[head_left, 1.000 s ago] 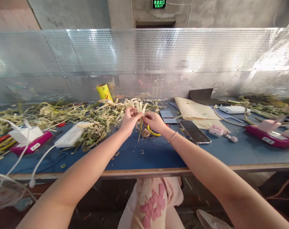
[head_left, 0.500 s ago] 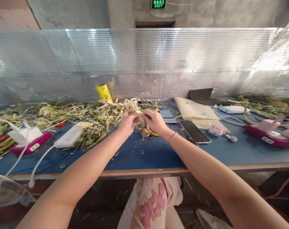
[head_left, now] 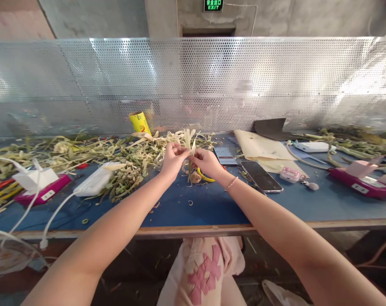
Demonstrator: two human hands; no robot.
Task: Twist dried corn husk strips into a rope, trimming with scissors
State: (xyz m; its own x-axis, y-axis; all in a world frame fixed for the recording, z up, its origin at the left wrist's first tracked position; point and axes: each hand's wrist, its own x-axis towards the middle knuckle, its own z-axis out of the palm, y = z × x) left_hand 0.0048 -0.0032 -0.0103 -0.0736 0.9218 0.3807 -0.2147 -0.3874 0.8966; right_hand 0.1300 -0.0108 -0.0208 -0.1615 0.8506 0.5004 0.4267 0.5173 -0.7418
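Over the middle of the table, my left hand (head_left: 174, 160) pinches a small bunch of pale dried leaf strips (head_left: 189, 138), which fan upward above the fingertips. My right hand (head_left: 207, 163) is closed on the same bunch from the other side, its thumb and fingers pressed together. Greenish ends hang below the fingers. Just under the hands lie a round brownish dried clump (head_left: 195, 177) and a curved yellow handle (head_left: 207, 176), whose tool is mostly hidden by my right hand. Behind my left hand spreads a heap of dried plants (head_left: 132, 163).
Right of my hands lie a lit phone (head_left: 225, 156), a dark phone (head_left: 261, 176), a pink earphone case (head_left: 290, 174) and brown paper (head_left: 263, 146). Magenta power strips (head_left: 49, 194) and white cables lie at both sides. A yellow tube (head_left: 140, 122) stands before the perforated metal screen (head_left: 116, 76).
The leaf strips hung down below my fingers earlier; now they point upward and fan out. My left hand has turned slightly more upright, and the brown clump shows more.
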